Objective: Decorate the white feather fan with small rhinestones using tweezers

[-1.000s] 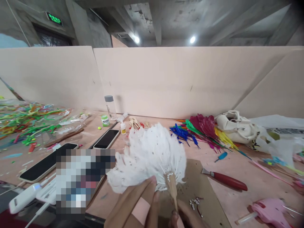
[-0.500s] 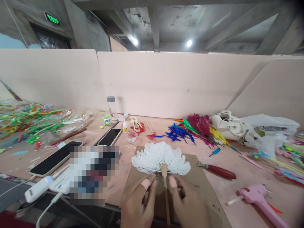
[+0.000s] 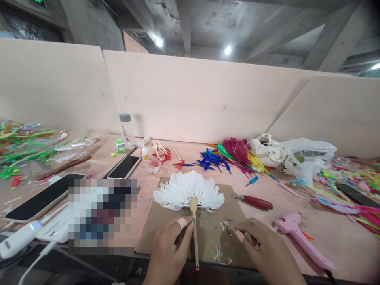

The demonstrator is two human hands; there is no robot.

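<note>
Feather fan (image 3: 187, 190) looks assembled, white beads (image 3: 225, 226) lie loose; left hand (image 3: 168, 242) pinches a slim dark item (image 3: 181, 235), right hand's (image 3: 263, 244) grip unclear.

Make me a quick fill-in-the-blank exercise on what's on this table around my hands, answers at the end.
1. The feather fan is coloured ____.
2. In the picture, the pink glue gun lies to the ____ of the brown cardboard.
3. The flat-tipped tool has a handle coloured ____.
4. The small white beads lie nearer the right hand than the ____ hand.

Missing words: white; right; red; left.
</note>
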